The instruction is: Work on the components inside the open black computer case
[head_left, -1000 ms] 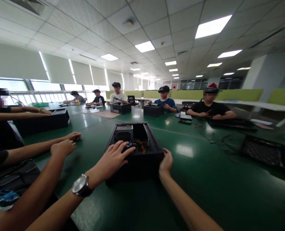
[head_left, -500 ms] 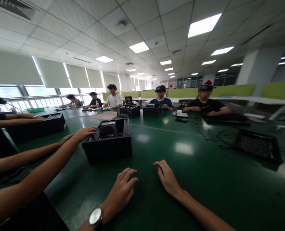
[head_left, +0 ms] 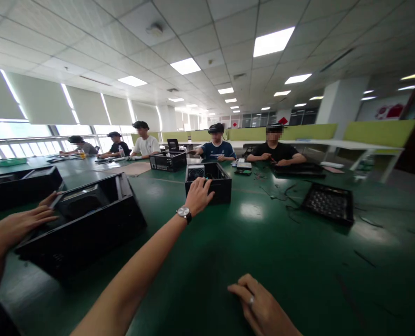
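My left hand (head_left: 198, 196), with a wristwatch, is stretched far forward. Its spread fingers lie on the near left rim of a small open black computer case (head_left: 217, 186) with a fan inside. My right hand (head_left: 259, 308), wearing a ring, rests on the green table (head_left: 263, 252) close to me, holding nothing. To my left a second open black case (head_left: 88, 224) lies tilted, and a neighbour's hand (head_left: 21, 224) is on its left side.
A flat black panel (head_left: 328, 203) lies to the right among loose cables (head_left: 284, 191). Another black case (head_left: 18, 186) sits at far left. Several people sit along the far side with a case (head_left: 168, 161) and small parts before them.
The case I held a second ago slid left to the neighbour. My left hand reached forward onto a farther case. My right hand drew back to the near edge.
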`<state>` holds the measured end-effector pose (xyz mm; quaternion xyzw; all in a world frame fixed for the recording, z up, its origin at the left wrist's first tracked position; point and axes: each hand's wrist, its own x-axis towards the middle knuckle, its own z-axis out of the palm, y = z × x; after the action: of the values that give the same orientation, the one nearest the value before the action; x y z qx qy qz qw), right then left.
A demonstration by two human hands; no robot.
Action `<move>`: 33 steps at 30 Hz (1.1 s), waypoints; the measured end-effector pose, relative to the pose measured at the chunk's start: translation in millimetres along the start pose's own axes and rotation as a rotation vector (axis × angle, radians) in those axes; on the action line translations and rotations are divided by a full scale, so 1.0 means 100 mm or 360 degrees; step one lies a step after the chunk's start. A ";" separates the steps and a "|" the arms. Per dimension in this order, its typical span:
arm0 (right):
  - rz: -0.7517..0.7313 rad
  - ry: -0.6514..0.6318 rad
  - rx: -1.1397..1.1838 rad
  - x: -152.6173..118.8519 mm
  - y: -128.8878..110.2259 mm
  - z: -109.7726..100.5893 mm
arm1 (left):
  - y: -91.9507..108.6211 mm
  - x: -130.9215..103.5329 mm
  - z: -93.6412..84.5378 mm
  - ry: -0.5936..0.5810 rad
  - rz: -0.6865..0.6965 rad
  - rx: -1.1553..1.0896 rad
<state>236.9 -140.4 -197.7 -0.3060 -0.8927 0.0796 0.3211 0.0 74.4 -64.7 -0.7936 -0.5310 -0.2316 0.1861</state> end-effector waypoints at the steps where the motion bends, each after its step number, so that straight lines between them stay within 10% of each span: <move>1: -0.0059 0.0028 -0.0045 0.01 0.00 0.01 | -0.04 0.18 0.03 -0.0009 -0.0075 0.0018; 6: -0.0068 0.0066 -0.0152 0.00 0.04 0.06 | -0.21 0.50 0.12 -0.0281 -0.0320 0.0060; 13: 0.0121 0.0263 0.0067 0.04 -0.10 -0.25 | -0.06 0.19 -0.15 -0.0543 -0.0307 0.0067; 20: 0.0061 0.0536 -0.0076 0.78 -0.56 -1.35 | 0.41 -1.24 -1.07 -0.0708 -0.0009 -0.0094; 25: 0.0296 -0.0322 -0.0368 1.53 -0.66 -1.42 | 0.52 -1.78 -1.86 -0.0992 0.0429 -0.0467; 28: 0.0471 -0.0903 -0.0629 1.80 -0.59 -1.11 | 0.39 -1.57 -1.78 -0.0886 0.0580 -0.0360; 33: 0.0663 -0.1155 -0.0855 1.92 -0.40 -0.72 | 0.19 -1.11 -1.07 -0.1221 0.0696 0.0100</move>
<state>145.0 -61.6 -27.3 -0.5023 -0.8558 0.0104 -0.1232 -36.8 -75.1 -40.2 -0.9097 -0.3880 0.1410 0.0441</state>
